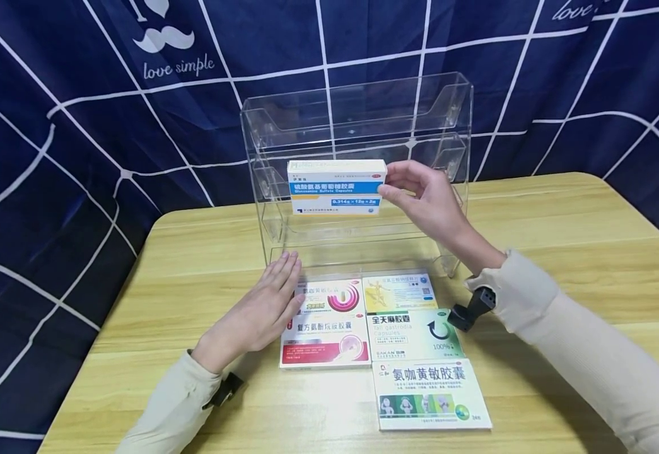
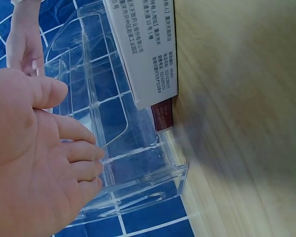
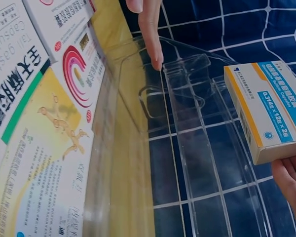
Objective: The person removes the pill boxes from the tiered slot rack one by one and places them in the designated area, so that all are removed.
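In the head view my right hand (image 1: 428, 198) pinches the right end of a white, blue and yellow medicine box (image 1: 337, 189). The box is held up in front of a clear acrylic tiered rack (image 1: 357, 120); the right wrist view shows the same box (image 3: 269, 106) with fingertips at its near end. My left hand (image 1: 258, 309) has its fingers stretched out by the rack's lower left corner, beside the red-and-white medicine boxes (image 1: 323, 340). Nothing is in its palm in the left wrist view. Whether its fingertips touch the rack I cannot tell.
On the wooden table (image 1: 210, 246), right of the red-and-white boxes, a column holds a yellow-and-white box (image 1: 400, 293), a green-and-white box (image 1: 414, 334) and a white box with pictures (image 1: 431, 394). Dark blue checked cloth (image 1: 284, 44) hangs behind the rack.
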Tool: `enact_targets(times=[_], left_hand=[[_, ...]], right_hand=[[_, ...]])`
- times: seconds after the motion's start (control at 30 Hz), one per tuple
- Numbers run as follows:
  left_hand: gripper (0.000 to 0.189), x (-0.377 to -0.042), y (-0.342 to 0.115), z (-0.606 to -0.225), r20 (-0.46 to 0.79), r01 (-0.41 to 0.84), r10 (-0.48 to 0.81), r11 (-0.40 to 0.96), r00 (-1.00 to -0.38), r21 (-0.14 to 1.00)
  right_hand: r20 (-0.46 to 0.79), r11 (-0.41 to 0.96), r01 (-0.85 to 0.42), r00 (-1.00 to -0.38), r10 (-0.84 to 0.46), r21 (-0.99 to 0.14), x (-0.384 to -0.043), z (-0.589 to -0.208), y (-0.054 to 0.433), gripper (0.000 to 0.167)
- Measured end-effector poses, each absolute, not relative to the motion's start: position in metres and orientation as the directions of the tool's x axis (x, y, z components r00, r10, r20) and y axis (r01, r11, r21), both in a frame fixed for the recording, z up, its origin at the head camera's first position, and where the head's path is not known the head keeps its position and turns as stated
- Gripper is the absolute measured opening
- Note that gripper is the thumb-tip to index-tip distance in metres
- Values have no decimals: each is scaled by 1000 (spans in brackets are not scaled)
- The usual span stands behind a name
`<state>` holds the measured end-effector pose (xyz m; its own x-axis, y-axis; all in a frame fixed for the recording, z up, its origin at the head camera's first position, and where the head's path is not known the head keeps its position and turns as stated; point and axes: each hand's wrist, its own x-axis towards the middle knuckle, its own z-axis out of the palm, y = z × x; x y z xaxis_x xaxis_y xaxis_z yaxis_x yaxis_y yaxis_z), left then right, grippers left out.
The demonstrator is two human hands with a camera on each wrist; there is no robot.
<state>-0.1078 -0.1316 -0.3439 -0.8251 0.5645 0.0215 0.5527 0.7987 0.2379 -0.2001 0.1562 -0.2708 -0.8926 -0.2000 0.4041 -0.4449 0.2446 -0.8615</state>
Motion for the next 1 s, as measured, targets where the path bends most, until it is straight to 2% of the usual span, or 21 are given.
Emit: enact_targets(times=[1.0], left_hand=[[60,-107,-131,-344,25,551,562,799,-826,239]], right_hand=[[314,297,-371,-923,-222,-880,-183,-282,161,35]])
